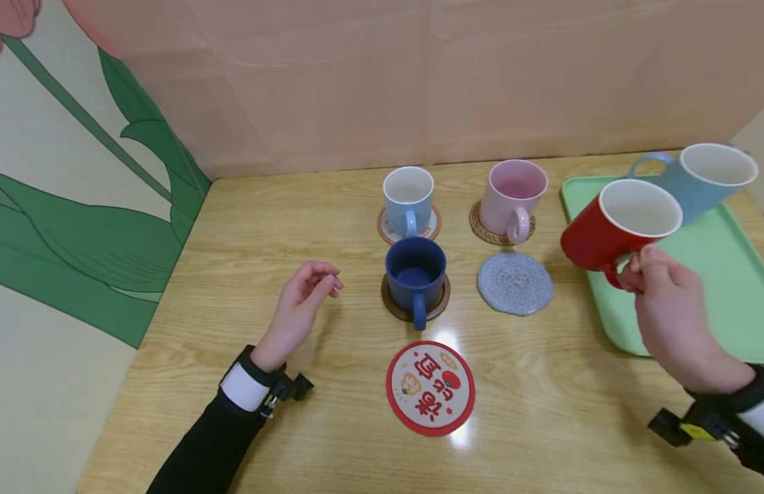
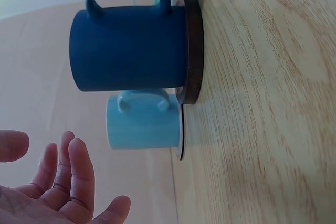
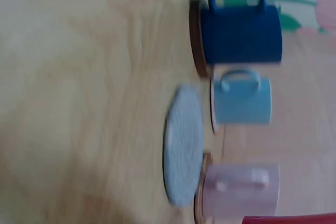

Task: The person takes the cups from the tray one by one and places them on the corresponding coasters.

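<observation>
My right hand (image 1: 675,309) grips a red mug (image 1: 594,230) by its handle, tilted, over the left part of the green tray (image 1: 709,288). In the right wrist view only a red strip of the mug (image 3: 294,219) shows at the bottom corner. To its left lies a bare grey felt-like coaster (image 1: 515,283). My left hand (image 1: 303,302) hovers with relaxed fingers, holding nothing, left of a dark blue mug (image 1: 415,271) on a brown coaster (image 1: 440,302). Loosely spread fingers (image 2: 81,171) show in the left wrist view.
A light blue mug (image 1: 409,195) and a pink mug (image 1: 511,192) stand on coasters at the back. Another blue mug (image 1: 697,185) leans on the tray, behind the red one. A red-rimmed round coaster (image 1: 412,405) lies at the front. A pink-covered wall (image 1: 357,89) borders the table.
</observation>
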`<state>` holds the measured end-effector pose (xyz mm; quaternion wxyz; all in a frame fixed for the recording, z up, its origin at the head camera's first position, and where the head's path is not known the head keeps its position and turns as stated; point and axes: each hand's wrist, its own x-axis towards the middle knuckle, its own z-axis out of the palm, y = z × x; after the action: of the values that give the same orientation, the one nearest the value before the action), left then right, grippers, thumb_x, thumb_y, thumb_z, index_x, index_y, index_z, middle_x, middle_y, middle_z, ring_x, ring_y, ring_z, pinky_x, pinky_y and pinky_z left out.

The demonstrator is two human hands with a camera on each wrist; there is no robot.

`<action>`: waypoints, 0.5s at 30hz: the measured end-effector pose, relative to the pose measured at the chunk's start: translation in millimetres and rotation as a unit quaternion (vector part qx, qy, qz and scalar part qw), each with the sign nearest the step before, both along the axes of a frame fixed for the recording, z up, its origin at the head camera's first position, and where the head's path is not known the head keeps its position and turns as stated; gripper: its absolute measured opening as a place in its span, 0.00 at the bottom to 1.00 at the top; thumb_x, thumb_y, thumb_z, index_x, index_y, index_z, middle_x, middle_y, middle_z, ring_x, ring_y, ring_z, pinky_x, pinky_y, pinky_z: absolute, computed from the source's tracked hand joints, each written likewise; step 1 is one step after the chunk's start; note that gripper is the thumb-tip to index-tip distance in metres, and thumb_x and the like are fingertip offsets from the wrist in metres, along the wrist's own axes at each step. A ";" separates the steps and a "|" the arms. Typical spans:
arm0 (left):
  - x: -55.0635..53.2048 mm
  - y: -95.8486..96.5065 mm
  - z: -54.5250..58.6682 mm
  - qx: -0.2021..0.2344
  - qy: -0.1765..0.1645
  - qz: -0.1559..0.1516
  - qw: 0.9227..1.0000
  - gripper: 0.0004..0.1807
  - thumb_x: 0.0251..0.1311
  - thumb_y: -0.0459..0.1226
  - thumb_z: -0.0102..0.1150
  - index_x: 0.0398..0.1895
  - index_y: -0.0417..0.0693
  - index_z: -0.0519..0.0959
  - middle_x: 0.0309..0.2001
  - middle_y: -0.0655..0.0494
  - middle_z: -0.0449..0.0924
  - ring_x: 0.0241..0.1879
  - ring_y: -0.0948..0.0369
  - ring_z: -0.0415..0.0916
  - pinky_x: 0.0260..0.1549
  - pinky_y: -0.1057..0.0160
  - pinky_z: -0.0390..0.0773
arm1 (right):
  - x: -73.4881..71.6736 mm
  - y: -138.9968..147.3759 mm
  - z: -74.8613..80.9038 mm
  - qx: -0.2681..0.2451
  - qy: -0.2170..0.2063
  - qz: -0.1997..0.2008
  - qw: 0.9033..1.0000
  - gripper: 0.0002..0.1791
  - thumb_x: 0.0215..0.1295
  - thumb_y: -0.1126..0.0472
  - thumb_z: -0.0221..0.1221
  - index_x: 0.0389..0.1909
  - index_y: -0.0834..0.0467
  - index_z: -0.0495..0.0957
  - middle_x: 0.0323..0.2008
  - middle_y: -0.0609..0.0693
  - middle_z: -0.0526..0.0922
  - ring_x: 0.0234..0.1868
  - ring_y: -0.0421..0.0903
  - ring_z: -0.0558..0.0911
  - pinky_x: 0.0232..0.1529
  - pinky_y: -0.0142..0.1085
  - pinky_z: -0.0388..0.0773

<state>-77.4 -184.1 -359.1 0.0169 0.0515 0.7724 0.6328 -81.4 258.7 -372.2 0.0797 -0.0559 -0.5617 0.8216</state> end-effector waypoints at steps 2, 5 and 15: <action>0.2 0.5 0.6 0.001 -0.001 0.000 1.000 0.09 0.75 0.26 0.47 0.51 0.27 0.73 0.41 0.39 0.79 0.42 0.50 0.78 0.47 0.59 0.79 | 7.2 -7.7 -2.3 -0.005 0.011 0.011 1.000 0.18 0.82 0.64 0.44 0.27 0.63 0.70 0.25 0.50 0.60 0.31 0.46 0.55 0.35 0.34 0.47; -0.2 0.7 0.2 -0.002 -0.002 -0.002 1.000 0.09 0.75 0.26 0.47 0.51 0.28 0.73 0.42 0.40 0.79 0.42 0.52 0.78 0.48 0.58 0.79 | 17.2 -18.4 -5.6 0.000 0.026 0.022 0.999 0.18 0.82 0.63 0.45 0.28 0.62 0.70 0.25 0.51 0.60 0.31 0.46 0.55 0.36 0.35 0.46; 1.7 -0.2 1.9 -0.007 -0.005 0.000 1.000 0.10 0.76 0.27 0.46 0.52 0.28 0.73 0.43 0.39 0.78 0.43 0.48 0.77 0.48 0.58 0.79 | 39.5 -52.1 -10.8 0.169 0.024 0.028 0.985 0.18 0.82 0.62 0.44 0.28 0.63 0.67 0.26 0.46 0.68 0.34 0.42 0.64 0.35 0.33 0.55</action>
<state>-75.7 -184.4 -357.2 0.0210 0.0486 0.7769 0.6274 -41.9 206.5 -383.0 0.0782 -0.0063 -0.6919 0.7177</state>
